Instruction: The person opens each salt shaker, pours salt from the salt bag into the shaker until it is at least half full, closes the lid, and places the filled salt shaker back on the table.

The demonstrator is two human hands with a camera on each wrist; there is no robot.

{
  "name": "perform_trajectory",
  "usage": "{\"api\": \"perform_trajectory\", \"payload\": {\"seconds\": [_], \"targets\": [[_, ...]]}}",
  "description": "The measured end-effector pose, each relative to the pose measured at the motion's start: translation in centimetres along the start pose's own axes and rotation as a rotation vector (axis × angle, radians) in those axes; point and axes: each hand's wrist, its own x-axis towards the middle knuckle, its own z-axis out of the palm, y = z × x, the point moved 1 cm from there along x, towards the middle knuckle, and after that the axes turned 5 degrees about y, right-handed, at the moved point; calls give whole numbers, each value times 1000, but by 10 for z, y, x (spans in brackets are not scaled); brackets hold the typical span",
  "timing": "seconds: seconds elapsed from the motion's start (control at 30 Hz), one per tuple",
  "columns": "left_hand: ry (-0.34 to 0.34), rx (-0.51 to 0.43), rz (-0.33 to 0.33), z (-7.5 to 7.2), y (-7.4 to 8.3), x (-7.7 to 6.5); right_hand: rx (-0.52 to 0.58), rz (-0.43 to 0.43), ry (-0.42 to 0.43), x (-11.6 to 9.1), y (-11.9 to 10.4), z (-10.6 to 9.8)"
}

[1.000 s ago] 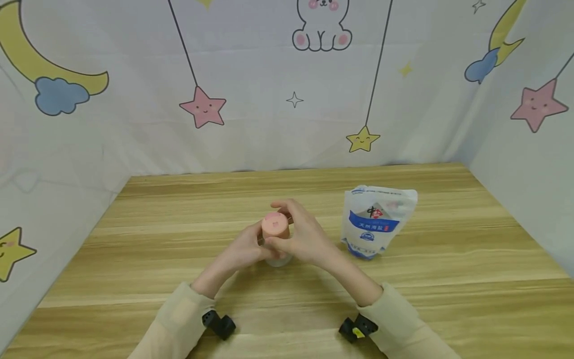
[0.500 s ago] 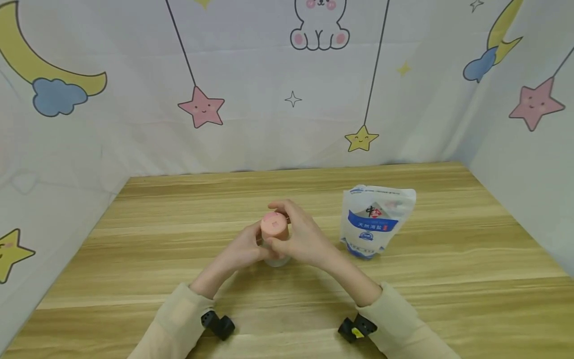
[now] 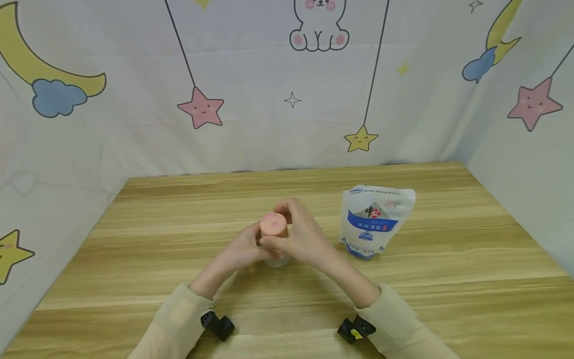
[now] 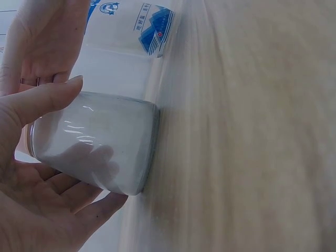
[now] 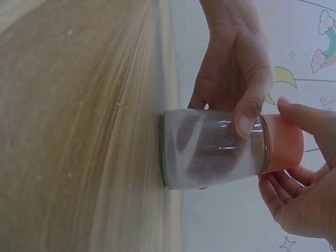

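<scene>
A clear glass shaker jar (image 5: 181, 170) with an orange-pink cap (image 3: 273, 224) stands upright on the wooden table. Its glass is see-through, and fingers behind it show through the wall in both wrist views. My left hand (image 3: 244, 248) grips the jar's body, thumb on the near side and fingers round the far side. Higher up, my right hand (image 3: 305, 237) holds the cap between thumb and fingers. The cap sits on the jar's mouth; in the left wrist view it is mostly hidden by the hands.
To the right of the hands, a white and blue bag of sea salt (image 3: 372, 222) stands upright on the table (image 3: 179, 199). A white cloth (image 3: 251, 134) printed with stars and moons hangs behind and at both sides.
The right thumb has shifted a little left along the cap's near side, and the right fingers have moved slightly round it. The left hand and the jar stay in place.
</scene>
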Motion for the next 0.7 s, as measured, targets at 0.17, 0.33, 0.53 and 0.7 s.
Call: {"api": "perform_trajectory", "payload": {"seconds": [0.17, 0.33, 0.53, 0.7], "targets": [[4, -5, -5, 1, 0, 0, 0, -9, -2, 0, 0, 0], [11, -7, -13, 1, 1, 0, 2, -19, -7, 1, 0, -1], [17, -23, -32, 2, 3, -1, -4, -25, -18, 1, 0, -1], [13, -45, -35, 3, 2, 0, -3, -31, -29, 2, 0, -2]]}}
